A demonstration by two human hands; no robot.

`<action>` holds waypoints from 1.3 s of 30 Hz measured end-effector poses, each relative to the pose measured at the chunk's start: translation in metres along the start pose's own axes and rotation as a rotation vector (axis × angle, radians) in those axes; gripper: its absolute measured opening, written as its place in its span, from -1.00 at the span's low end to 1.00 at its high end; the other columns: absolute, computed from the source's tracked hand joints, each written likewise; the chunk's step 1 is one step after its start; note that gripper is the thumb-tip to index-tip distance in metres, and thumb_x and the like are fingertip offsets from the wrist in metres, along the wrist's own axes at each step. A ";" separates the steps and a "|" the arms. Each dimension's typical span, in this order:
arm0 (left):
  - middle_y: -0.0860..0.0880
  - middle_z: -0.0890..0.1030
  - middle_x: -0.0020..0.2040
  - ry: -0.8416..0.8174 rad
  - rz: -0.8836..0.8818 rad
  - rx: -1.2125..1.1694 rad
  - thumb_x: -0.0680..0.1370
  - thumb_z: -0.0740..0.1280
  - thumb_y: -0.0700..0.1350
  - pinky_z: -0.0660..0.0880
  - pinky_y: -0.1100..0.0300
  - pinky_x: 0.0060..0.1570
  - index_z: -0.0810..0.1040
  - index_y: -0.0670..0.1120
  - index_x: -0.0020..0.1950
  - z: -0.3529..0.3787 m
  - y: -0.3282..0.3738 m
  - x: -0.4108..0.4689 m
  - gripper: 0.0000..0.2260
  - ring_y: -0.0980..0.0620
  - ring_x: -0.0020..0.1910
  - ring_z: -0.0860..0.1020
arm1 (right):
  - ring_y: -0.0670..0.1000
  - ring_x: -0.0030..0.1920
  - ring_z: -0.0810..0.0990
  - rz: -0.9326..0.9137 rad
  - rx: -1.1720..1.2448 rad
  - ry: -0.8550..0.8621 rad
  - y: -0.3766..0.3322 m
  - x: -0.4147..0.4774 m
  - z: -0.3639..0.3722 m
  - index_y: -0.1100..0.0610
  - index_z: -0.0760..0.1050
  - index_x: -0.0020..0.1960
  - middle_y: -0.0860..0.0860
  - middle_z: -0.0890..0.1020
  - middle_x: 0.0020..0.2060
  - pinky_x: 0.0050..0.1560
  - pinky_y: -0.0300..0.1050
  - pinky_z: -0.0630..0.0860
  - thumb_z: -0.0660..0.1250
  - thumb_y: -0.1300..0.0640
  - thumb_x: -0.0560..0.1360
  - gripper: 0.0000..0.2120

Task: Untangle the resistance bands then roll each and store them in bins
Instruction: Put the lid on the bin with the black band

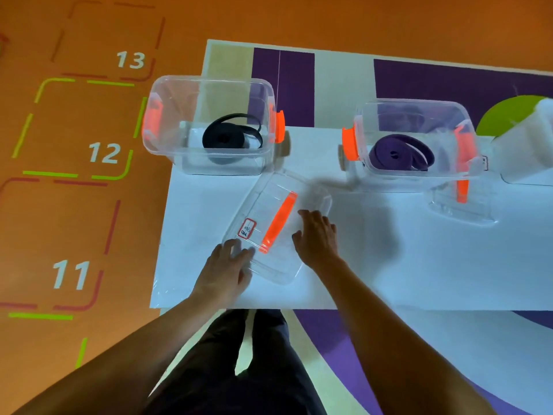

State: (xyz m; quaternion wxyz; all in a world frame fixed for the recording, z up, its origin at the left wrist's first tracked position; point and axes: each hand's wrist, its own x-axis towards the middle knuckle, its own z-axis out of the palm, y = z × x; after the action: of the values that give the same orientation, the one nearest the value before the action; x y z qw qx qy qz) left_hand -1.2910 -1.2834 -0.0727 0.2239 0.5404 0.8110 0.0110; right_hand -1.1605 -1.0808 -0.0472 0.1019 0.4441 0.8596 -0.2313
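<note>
Two rolled bands sit in clear bins: the black band [232,136] in the left bin [167,148], the purple band [401,155] in the right bin [419,115]. Near them a clear lid [278,262] lies on the white table [389,265]. The right hand [317,235] rests flat and loose on it. The left hand [224,265] lies over its near corner; I cannot tell if it grips

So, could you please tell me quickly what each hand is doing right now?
Left hand: open, fingers resting on the near corner of the clear lid.
Right hand: open, lying flat on the same lid.
</note>
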 end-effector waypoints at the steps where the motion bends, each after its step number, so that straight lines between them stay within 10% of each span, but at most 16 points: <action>1: -0.16 0.46 0.35 0.034 -0.012 -0.008 0.55 0.21 0.05 0.59 -0.09 0.12 0.40 0.01 0.39 -0.004 -0.007 -0.005 -0.58 -0.22 0.25 0.50 | 0.19 0.39 0.40 0.019 -0.021 -0.020 0.000 0.009 -0.003 0.08 0.26 0.55 0.11 0.40 0.44 0.35 0.05 0.30 0.28 0.08 0.58 -0.44; 6: -0.32 0.64 0.06 0.173 -0.062 0.039 0.44 0.17 0.07 0.62 -0.08 0.05 0.47 -0.23 0.13 -0.026 -0.035 -0.017 -0.56 -0.26 0.14 0.53 | 0.19 0.55 0.21 0.072 -0.058 -0.160 -0.003 0.029 0.000 0.12 -0.04 0.65 0.08 0.11 0.62 0.49 0.10 0.18 0.31 0.02 0.56 -0.21; 9: -0.38 0.54 0.29 0.077 -0.241 -0.012 0.50 0.26 0.09 0.55 -0.18 0.20 0.50 -0.31 0.27 -0.017 -0.061 -0.024 -0.47 -0.34 0.33 0.49 | 0.18 0.58 0.16 0.019 -0.032 -0.221 -0.011 0.034 0.003 0.13 -0.08 0.65 0.07 0.09 0.63 0.51 0.12 0.14 0.30 0.01 0.56 -0.19; 15: -0.18 0.42 0.41 0.007 -0.767 -0.699 0.43 0.34 0.20 0.47 -0.12 0.28 0.25 -0.10 0.56 -0.012 -0.055 -0.055 -0.23 -0.24 0.33 0.43 | 0.23 0.50 0.28 0.049 0.202 -0.228 -0.029 0.018 0.024 0.13 0.05 0.63 0.14 0.28 0.55 0.47 0.12 0.23 0.28 0.04 0.58 -0.29; 18: -0.07 0.49 0.29 0.124 -0.743 -0.947 0.51 0.48 0.03 0.58 0.10 0.06 0.24 -0.03 0.57 -0.019 -0.049 -0.064 -0.29 -0.07 0.15 0.57 | 0.24 0.45 0.34 0.147 0.354 -0.227 -0.040 0.007 0.034 0.14 0.17 0.60 0.18 0.35 0.47 0.44 0.10 0.29 0.31 0.02 0.58 -0.34; 24: -0.07 0.34 0.49 0.341 -0.723 -0.999 0.55 0.37 -0.20 0.38 -0.04 0.41 0.33 -0.05 0.50 -0.028 -0.060 -0.078 -0.47 -0.13 0.47 0.35 | 0.19 0.25 0.56 0.282 0.631 -0.195 -0.036 -0.007 0.051 0.15 0.46 0.43 0.15 0.54 0.31 0.30 0.14 0.53 0.42 -0.18 0.35 -0.27; 29: 0.04 0.44 0.41 0.555 -0.663 -1.085 0.60 0.30 -0.32 0.47 0.29 0.05 0.40 0.05 0.41 -0.050 -0.059 -0.088 -0.56 -0.03 0.37 0.44 | 0.04 0.14 0.51 0.259 0.769 0.001 -0.049 -0.029 0.022 0.11 0.42 0.40 0.06 0.47 0.21 0.14 -0.02 0.48 0.47 0.11 0.53 -0.52; 39: 0.19 0.43 0.41 0.711 -0.363 -0.922 0.57 0.26 -0.39 0.54 0.00 0.06 0.43 0.14 0.38 -0.124 -0.076 -0.066 -0.48 -0.05 0.27 0.48 | 0.11 -0.06 0.61 0.138 0.889 0.448 -0.075 -0.027 -0.032 0.17 0.56 0.16 0.08 0.65 -0.06 -0.05 -0.12 0.54 0.48 0.18 0.47 -0.72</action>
State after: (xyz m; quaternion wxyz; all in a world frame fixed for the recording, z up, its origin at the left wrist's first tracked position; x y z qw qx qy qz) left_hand -1.3827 -1.3457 0.0420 0.1487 0.2038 0.8269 0.5025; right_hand -1.2041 -1.1218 0.0142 -0.2690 0.5393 0.6473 -0.4667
